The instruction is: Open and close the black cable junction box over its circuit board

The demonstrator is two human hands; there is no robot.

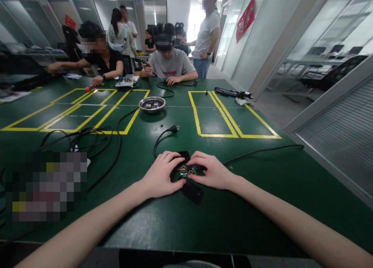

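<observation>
My left hand (161,174) and my right hand (210,170) both rest on a small black device (186,170) lying on the green table (221,213). Its casing is off, and a circuit board with green and orange parts shows between my fingers. The fingers of both hands curl round the device and pinch at its edges. A black casing piece (192,192) lies against it on the near side. A black cable runs from the device to a plug (174,128) farther out on the table.
A metal bowl (152,103) holding small metal parts stands beyond the plug. Tangled black cables (87,138) lie at the left. Yellow tape rectangles (204,116) mark the table. Two seated people work at the far side; others stand behind. A black tool (231,92) lies far right.
</observation>
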